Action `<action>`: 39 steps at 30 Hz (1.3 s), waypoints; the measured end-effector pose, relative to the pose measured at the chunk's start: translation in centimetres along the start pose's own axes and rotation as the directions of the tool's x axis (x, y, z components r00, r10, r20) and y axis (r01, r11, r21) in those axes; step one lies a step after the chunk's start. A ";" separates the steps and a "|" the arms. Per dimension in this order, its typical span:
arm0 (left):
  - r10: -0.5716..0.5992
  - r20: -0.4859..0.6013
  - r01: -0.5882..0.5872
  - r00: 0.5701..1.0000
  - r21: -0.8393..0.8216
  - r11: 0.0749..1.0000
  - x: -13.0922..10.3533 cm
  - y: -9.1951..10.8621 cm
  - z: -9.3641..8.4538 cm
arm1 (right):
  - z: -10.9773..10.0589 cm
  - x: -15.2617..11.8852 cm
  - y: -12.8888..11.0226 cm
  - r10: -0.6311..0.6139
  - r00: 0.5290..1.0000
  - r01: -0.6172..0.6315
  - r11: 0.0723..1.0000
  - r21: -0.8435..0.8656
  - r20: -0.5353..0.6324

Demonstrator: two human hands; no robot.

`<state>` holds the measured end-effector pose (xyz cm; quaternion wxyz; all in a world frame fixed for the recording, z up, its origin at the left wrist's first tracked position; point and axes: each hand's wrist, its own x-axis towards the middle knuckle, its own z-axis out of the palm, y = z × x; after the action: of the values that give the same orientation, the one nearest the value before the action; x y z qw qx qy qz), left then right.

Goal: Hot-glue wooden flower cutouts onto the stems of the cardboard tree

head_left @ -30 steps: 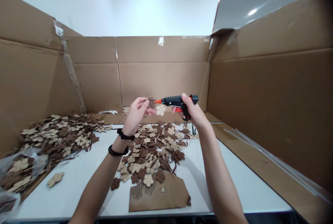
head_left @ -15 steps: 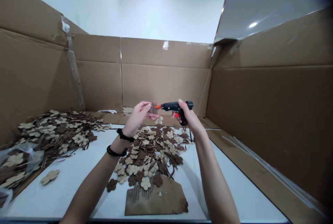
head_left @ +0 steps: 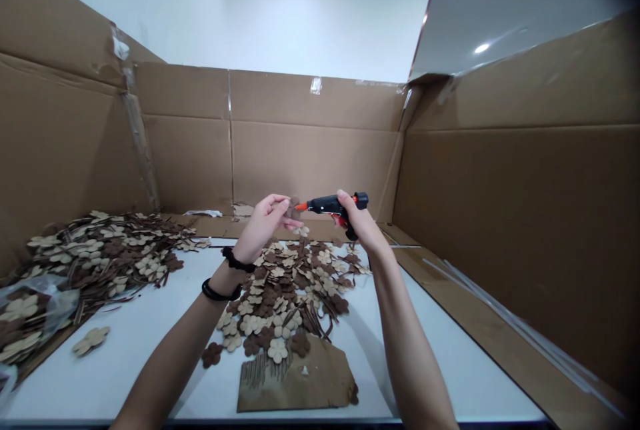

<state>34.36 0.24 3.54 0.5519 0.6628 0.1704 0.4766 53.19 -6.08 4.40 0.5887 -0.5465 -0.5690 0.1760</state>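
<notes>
Pinched between the fingers of my left hand (head_left: 265,222) is a brown flower cutout (head_left: 295,206), raised above the table. A cream flower cutout (head_left: 301,231) shows just under those fingers; I cannot tell whether they hold it too. My right hand (head_left: 354,217) is wrapped round the grip of a black and orange glue gun (head_left: 325,205). The gun's orange nozzle points left and meets the brown flower, or sits right in front of it. Below both hands spreads a pile of brown and cream flower cutouts (head_left: 280,283) mixed with thin brown strips.
A piece of cardboard (head_left: 320,383) lies at the table's front, with thin strips at its left. To the left are a larger heap of flowers and strips (head_left: 110,250) and a clear plastic bag (head_left: 50,303) of flowers. Tall cardboard walls (head_left: 310,157) enclose the white table (head_left: 465,363).
The whole view has shifted slightly to the left. The nozzle stays at the brown flower, and both hands keep their grips.
</notes>
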 end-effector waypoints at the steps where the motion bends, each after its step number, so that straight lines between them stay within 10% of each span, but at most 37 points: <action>1: 0.003 -0.001 -0.003 1.000 -0.002 1.000 0.0 0.0 0.0 | 0.0 0.0 0.0 -0.005 1.000 0.005 1.000 -0.008 -0.006; 14: 0.182 -0.151 -0.100 0.972 0.436 0.894 0.5 -1.3 -0.5 | 0.0 -0.8 -1.4 -0.127 0.977 0.046 0.909 -0.414 -0.170; 23: 0.140 0.034 -0.144 0.990 0.323 0.935 0.8 -2.6 -0.2 | 2.6 0.2 0.3 -0.138 0.985 0.123 0.984 0.131 0.107; 39: -0.055 0.322 -0.163 0.945 0.613 0.773 1.3 -4.1 -1.5 | 2.2 0.9 1.3 -0.091 0.996 0.091 0.961 0.262 -0.012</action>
<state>34.98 3.45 0.37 0.3032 0.8824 0.2088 0.2931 52.12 -3.94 3.25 0.6633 -0.4370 -0.5653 0.2225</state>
